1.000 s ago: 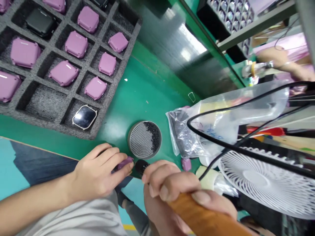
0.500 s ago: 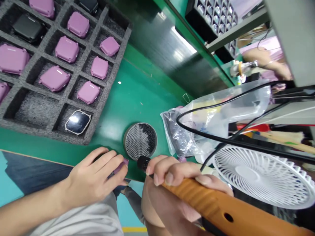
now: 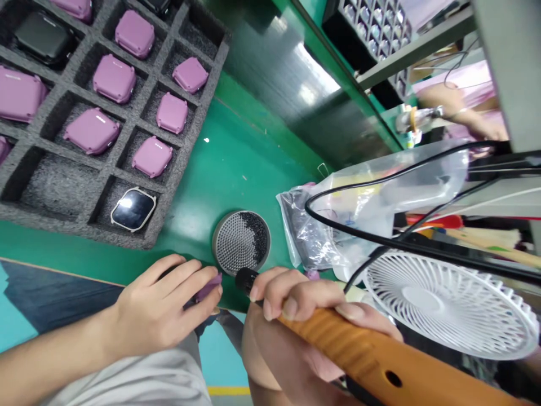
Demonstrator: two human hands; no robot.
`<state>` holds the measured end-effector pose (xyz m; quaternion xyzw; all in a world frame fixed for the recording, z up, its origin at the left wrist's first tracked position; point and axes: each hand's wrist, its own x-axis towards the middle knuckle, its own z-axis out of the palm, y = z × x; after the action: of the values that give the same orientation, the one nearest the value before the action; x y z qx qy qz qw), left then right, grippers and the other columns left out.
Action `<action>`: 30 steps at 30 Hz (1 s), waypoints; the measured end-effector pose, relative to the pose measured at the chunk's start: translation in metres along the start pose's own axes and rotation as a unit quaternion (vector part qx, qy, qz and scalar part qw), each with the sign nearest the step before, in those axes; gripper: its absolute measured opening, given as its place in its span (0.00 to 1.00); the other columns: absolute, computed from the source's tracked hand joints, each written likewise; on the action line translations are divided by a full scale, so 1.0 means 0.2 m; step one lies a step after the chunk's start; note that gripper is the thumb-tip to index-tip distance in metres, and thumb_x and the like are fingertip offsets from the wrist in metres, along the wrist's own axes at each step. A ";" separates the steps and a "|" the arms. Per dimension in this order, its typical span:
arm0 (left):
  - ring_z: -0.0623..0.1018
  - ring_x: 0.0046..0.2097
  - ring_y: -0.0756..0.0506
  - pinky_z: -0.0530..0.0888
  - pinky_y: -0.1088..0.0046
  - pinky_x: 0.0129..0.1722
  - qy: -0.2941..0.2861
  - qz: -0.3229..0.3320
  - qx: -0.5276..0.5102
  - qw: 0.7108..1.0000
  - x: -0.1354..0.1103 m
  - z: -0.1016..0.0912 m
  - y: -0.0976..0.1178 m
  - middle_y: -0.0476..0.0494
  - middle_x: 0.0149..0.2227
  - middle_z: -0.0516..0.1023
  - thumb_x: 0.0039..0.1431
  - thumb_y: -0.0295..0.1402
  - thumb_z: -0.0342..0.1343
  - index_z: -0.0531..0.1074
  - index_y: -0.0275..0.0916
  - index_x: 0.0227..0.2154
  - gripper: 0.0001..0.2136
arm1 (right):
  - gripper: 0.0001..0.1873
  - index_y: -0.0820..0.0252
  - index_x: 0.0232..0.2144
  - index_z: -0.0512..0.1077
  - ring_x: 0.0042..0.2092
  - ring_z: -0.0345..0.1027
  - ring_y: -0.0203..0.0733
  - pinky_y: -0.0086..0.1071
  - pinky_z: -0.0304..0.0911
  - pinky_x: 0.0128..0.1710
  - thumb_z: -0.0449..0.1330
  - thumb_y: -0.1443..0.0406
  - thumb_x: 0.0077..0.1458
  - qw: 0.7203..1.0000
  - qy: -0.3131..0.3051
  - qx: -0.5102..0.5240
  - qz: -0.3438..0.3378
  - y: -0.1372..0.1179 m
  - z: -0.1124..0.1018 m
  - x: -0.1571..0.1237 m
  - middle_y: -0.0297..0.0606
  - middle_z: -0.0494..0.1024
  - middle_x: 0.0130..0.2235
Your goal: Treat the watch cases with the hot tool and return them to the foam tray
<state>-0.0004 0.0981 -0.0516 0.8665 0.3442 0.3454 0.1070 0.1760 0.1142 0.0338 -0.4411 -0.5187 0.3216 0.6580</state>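
My right hand (image 3: pixel 313 299) is wrapped round the orange body of an electric screwdriver (image 3: pixel 380 355). Its black nose (image 3: pixel 245 279) touches or hovers over the near rim of a round dish (image 3: pixel 236 248), and the bit's tip is hard to make out. Small black screws (image 3: pixel 256 234) lie along the dish's right side on a dimpled plate. At the bench's front edge, my left hand (image 3: pixel 169 307) is closed over a purple watch case (image 3: pixel 209 286), mostly hidden under the fingers.
A grey foam tray (image 3: pixel 146 98) at upper left holds several purple watch cases, black ones and a watch with its screen up (image 3: pixel 133 209). Right of the dish lies a clear plastic bag (image 3: pixel 359 197), crossed by a black cable (image 3: pixel 380 239). A white fan (image 3: pixel 426 299) stands at right. Another person's arm (image 3: pixel 460 107) shows beyond.
Both hands keep their grips and nearly their places; the left hand has shifted very slightly to the right. The view has moved a little. The screws in the dish look the same.
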 end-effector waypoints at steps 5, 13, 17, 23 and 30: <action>0.78 0.54 0.40 0.72 0.54 0.56 -0.003 -0.003 -0.011 1.000 0.00 0.00 0.00 0.44 0.55 0.81 0.64 0.37 0.67 0.81 0.42 0.50 0.13 | 0.10 0.54 0.49 0.67 0.27 0.69 0.36 0.38 0.69 0.22 0.51 0.61 0.69 0.998 0.018 0.009 -0.053 0.00 -0.05 -0.06 0.28 0.75 0.35; 0.78 0.52 0.41 0.72 0.55 0.55 0.001 -0.024 -0.018 1.000 0.02 0.00 0.01 0.45 0.53 0.82 0.64 0.33 0.65 0.81 0.43 0.50 0.12 | 0.11 0.49 0.50 0.66 0.24 0.63 0.33 0.35 0.66 0.20 0.48 0.58 0.71 0.998 0.032 -0.002 -0.062 0.02 -0.01 -0.12 0.25 0.67 0.31; 0.78 0.52 0.41 0.72 0.55 0.55 -0.005 -0.020 -0.016 1.000 0.01 0.00 0.01 0.45 0.53 0.82 0.65 0.34 0.64 0.81 0.44 0.50 0.11 | 0.14 0.48 0.50 0.66 0.24 0.65 0.34 0.36 0.67 0.23 0.42 0.60 0.71 0.999 -0.018 0.001 -0.050 0.03 -0.04 -0.12 0.26 0.68 0.31; 0.78 0.53 0.40 0.72 0.54 0.55 -0.003 -0.017 -0.020 1.000 0.01 0.00 0.01 0.43 0.53 0.82 0.66 0.30 0.61 0.81 0.42 0.50 0.12 | 0.13 0.44 0.50 0.66 0.25 0.66 0.36 0.37 0.69 0.23 0.44 0.58 0.71 0.998 -0.067 -0.008 -0.014 0.01 -0.09 -0.10 0.26 0.68 0.30; 0.78 0.52 0.41 0.72 0.55 0.55 -0.010 -0.028 -0.018 0.999 0.01 0.01 0.01 0.44 0.53 0.82 0.65 0.32 0.62 0.80 0.43 0.49 0.11 | 0.20 0.48 0.38 0.71 0.28 0.69 0.42 0.45 0.74 0.32 0.44 0.49 0.69 0.961 -0.256 -0.032 0.096 -0.05 -0.16 0.02 0.29 0.68 0.26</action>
<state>0.0027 0.0983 -0.0508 0.8580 0.3610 0.3393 0.1357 0.2077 0.1067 0.0423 -0.4124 -0.6353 0.4688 0.4545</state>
